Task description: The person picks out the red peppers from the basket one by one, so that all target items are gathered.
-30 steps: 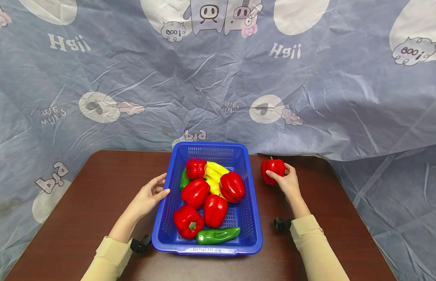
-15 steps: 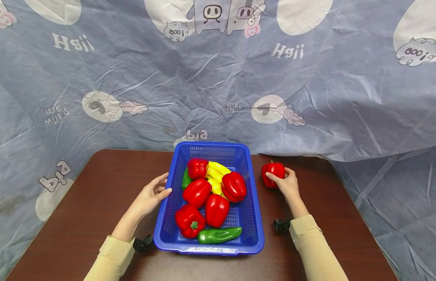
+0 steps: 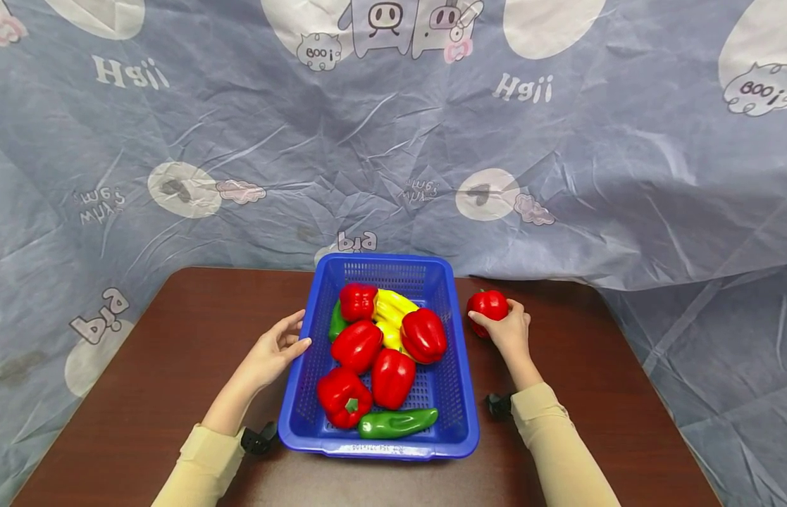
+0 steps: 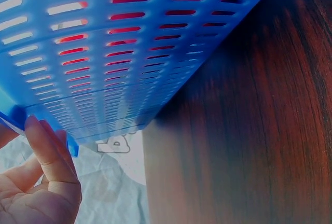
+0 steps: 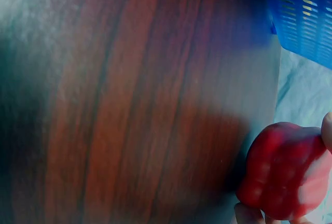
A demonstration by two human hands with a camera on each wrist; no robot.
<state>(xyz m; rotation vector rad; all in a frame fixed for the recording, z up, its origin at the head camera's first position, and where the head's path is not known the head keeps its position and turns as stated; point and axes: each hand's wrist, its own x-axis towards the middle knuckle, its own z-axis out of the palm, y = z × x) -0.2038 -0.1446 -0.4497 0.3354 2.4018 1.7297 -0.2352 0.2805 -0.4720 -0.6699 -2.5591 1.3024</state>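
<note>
My right hand holds a glossy red bell pepper between thumb and fingers, just right of a blue plastic basket. In the right wrist view the pepper shows its lobed end, with fingertips around it. Whether it touches the table cannot be made out. At the basket's left side my left hand grips the rim, thumb on top and fingers outside; the left wrist view has those fingers curled at the rim. Several red bell peppers and a long green pepper lie inside.
Yellow pieces of unclear kind and another green item lie partly hidden among the peppers in the basket. The brown wooden table meets a grey-blue printed cloth behind it. Small black devices sit at both wrists.
My right hand has drawn the bell pepper slightly left toward the basket, and its stem has tipped to the left. My left hand stays at the rim.
</note>
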